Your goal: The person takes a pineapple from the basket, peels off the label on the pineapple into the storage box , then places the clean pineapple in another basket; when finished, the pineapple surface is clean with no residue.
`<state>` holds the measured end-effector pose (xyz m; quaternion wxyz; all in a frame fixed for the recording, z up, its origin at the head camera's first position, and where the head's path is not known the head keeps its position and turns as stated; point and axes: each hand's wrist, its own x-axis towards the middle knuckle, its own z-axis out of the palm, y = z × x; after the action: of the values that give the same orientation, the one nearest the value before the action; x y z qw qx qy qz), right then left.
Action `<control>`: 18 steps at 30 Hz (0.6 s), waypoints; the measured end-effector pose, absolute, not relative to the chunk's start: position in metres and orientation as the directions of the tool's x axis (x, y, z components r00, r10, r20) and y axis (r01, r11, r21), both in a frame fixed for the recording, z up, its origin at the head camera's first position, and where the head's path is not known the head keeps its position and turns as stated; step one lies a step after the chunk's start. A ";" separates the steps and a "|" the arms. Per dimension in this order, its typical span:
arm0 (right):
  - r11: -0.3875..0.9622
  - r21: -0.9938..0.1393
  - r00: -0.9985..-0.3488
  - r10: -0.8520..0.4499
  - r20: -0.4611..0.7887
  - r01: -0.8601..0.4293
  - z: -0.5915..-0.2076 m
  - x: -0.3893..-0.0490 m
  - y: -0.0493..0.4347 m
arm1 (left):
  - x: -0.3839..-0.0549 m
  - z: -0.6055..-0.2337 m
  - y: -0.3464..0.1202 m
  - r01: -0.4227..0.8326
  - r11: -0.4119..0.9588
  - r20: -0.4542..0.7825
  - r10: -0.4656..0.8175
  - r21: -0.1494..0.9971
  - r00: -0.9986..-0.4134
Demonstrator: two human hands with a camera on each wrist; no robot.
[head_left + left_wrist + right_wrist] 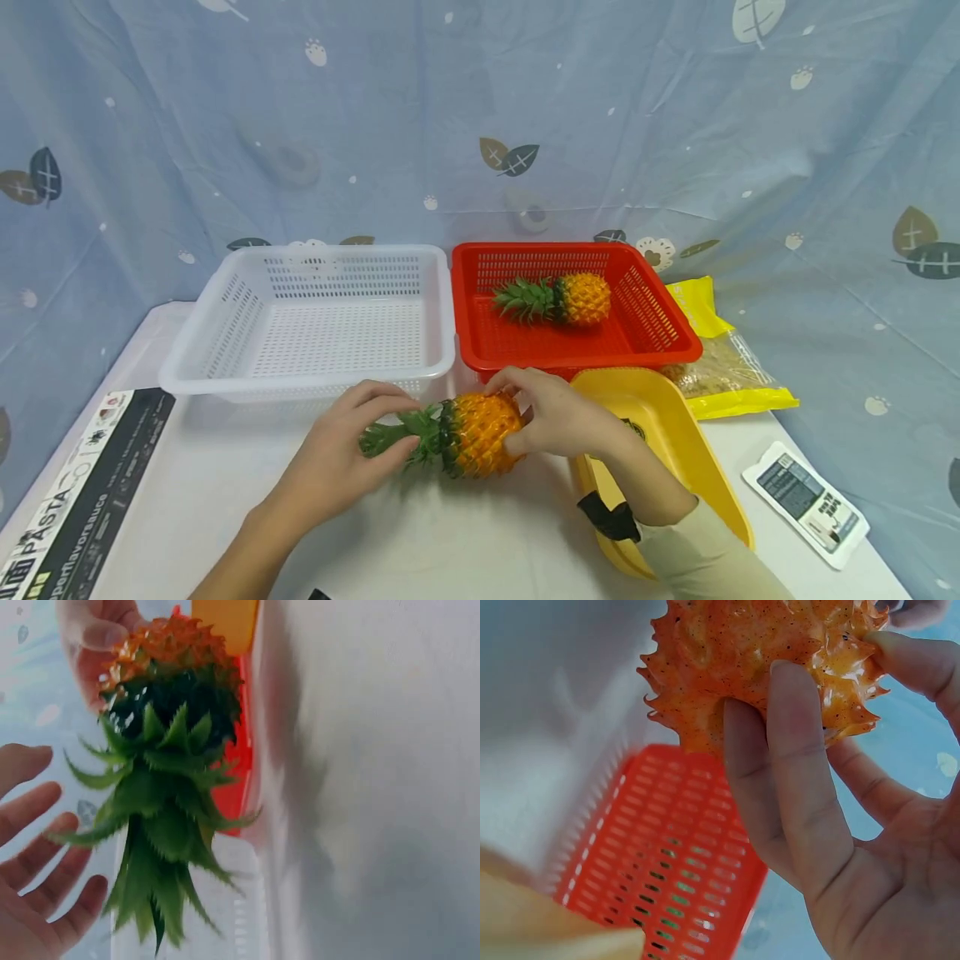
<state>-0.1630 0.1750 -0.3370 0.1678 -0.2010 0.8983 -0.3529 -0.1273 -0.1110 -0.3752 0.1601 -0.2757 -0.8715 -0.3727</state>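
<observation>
A toy pineapple (pixel 480 435) with an orange body and green leaves is above the white table, in front of the baskets. My right hand (pixel 564 417) grips the orange body, thumb and fingers around it; the right wrist view shows the fingertips (pixel 795 697) on its spiky skin. Beside the green crown (pixel 165 817) is my left hand (pixel 347 446), fingers spread and relaxed, apart from the leaves in the left wrist view. A second pineapple (pixel 585 298) lies in the red basket (pixel 480 350), its crown to the left.
A white basket (pixel 307 385) stands left of the red one. At right are a yellow tray (pixel 720 492) with partly hidden items, a yellow-edged clear bag (pixel 720 375) and a white pouch (pixel 808 502). A long black-and-white box (pixel 90 492) lies along the left edge.
</observation>
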 end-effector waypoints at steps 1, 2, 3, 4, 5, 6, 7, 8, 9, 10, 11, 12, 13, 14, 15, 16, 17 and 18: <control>0.672 -0.699 -0.863 -0.479 -0.160 -0.244 -0.335 -0.163 0.176 | -0.127 -0.375 -0.113 0.603 0.565 0.498 0.349 0.564 -0.794; 0.672 -0.699 -0.864 -0.478 -0.159 -0.244 -0.333 -0.163 0.178 | -0.127 -0.374 -0.116 0.605 0.557 0.510 0.338 0.569 -0.791; 0.673 -0.697 -0.863 -0.480 -0.157 -0.248 -0.332 -0.163 0.179 | -0.127 -0.373 -0.119 0.603 0.553 0.518 0.326 0.574 -0.791; 0.674 -0.696 -0.864 -0.479 -0.156 -0.247 -0.330 -0.163 0.181 | -0.127 -0.372 -0.121 0.599 0.550 0.521 0.314 0.581 -0.794; 0.674 -0.696 -0.865 -0.477 -0.153 -0.248 -0.328 -0.163 0.183 | -0.127 -0.372 -0.124 0.597 0.548 0.527 0.302 0.586 -0.794; 0.676 -0.693 -0.868 -0.473 -0.149 -0.250 -0.326 -0.163 0.186 | -0.127 -0.371 -0.126 0.590 0.548 0.527 0.290 0.593 -0.799; 0.680 -0.690 -0.872 -0.468 -0.145 -0.250 -0.324 -0.163 0.188 | -0.127 -0.370 -0.129 0.585 0.548 0.528 0.279 0.598 -0.802; 0.684 -0.686 -0.875 -0.463 -0.143 -0.250 -0.322 -0.163 0.190 | -0.128 -0.370 -0.131 0.582 0.546 0.532 0.269 0.603 -0.803; 0.689 -0.680 -0.878 -0.459 -0.140 -0.252 -0.320 -0.163 0.192 | -0.128 -0.369 -0.133 0.579 0.547 0.535 0.260 0.605 -0.804; 0.696 -0.672 -0.880 -0.454 -0.138 -0.254 -0.319 -0.163 0.194 | -0.128 -0.369 -0.136 0.577 0.545 0.539 0.250 0.608 -0.804; 0.703 -0.662 -0.882 -0.452 -0.134 -0.260 -0.317 -0.164 0.195 | -0.128 -0.369 -0.138 0.580 0.542 0.547 0.243 0.609 -0.801; 0.710 -0.654 -0.882 -0.451 -0.135 -0.263 -0.316 -0.164 0.197 | -0.129 -0.368 -0.140 0.583 0.537 0.554 0.237 0.609 -0.798; 0.715 -0.647 -0.881 -0.453 -0.139 -0.265 -0.315 -0.164 0.198 | -0.129 -0.368 -0.142 0.587 0.535 0.562 0.232 0.608 -0.794; 0.718 -0.643 -0.879 -0.456 -0.143 -0.268 -0.313 -0.165 0.199 | -0.129 -0.368 -0.144 0.590 0.532 0.569 0.227 0.607 -0.790; 0.720 -0.640 -0.875 -0.460 -0.151 -0.268 -0.312 -0.165 0.200 | -0.129 -0.368 -0.146 0.591 0.530 0.573 0.222 0.608 -0.789; 0.721 -0.640 -0.871 -0.464 -0.160 -0.267 -0.312 -0.165 0.201 | -0.129 -0.368 -0.147 0.593 0.529 0.578 0.218 0.608 -0.786; 0.722 -0.640 -0.868 -0.467 -0.170 -0.264 -0.311 -0.165 0.201 | -0.130 -0.367 -0.148 0.593 0.529 0.581 0.214 0.607 -0.786; 0.723 -0.640 -0.864 -0.471 -0.180 -0.261 -0.310 -0.165 0.202 | -0.130 -0.367 -0.149 0.591 0.529 0.582 0.209 0.609 -0.786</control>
<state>-0.1650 0.2023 -0.3099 0.1674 -0.2004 0.9129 -0.3139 -0.1299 -0.1491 -0.3669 0.2256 -0.2366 -0.8448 -0.4235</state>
